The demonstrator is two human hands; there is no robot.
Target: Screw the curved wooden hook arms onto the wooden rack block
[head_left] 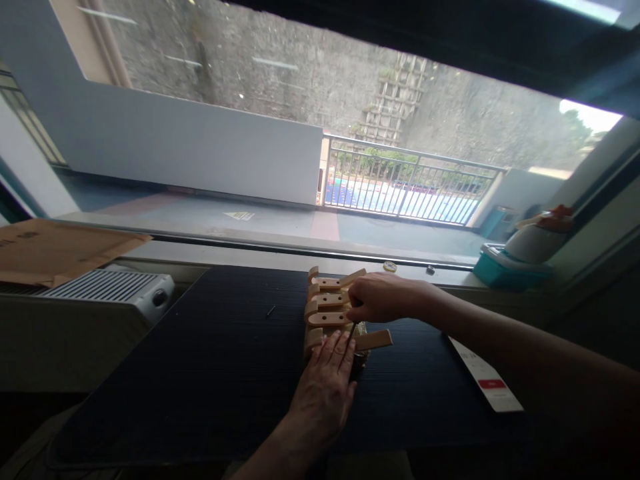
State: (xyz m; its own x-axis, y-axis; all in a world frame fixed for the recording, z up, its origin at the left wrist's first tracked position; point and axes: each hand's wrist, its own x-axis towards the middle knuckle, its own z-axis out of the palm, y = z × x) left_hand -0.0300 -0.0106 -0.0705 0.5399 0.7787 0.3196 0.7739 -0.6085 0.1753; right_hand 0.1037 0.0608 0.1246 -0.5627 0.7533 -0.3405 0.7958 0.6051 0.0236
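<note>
A light wooden assembly (327, 310) of several rounded slats with holes lies on a black table (210, 373), below a wide window. My left hand (325, 383) lies flat, fingers stretched out, pressing on the near end of the assembly. My right hand (383, 298) reaches in from the right, fingers pinched on a thin dark tool (352, 329) that points down into the wood. One slat (374, 341) sticks out to the right beside my left fingertips.
A small dark screw (270, 311) lies on the table left of the wood. A white paper slip with a red mark (487, 377) lies at the right. A white heater (110, 288) under cardboard (55, 250) stands left. A teal-based container (520, 257) sits on the sill.
</note>
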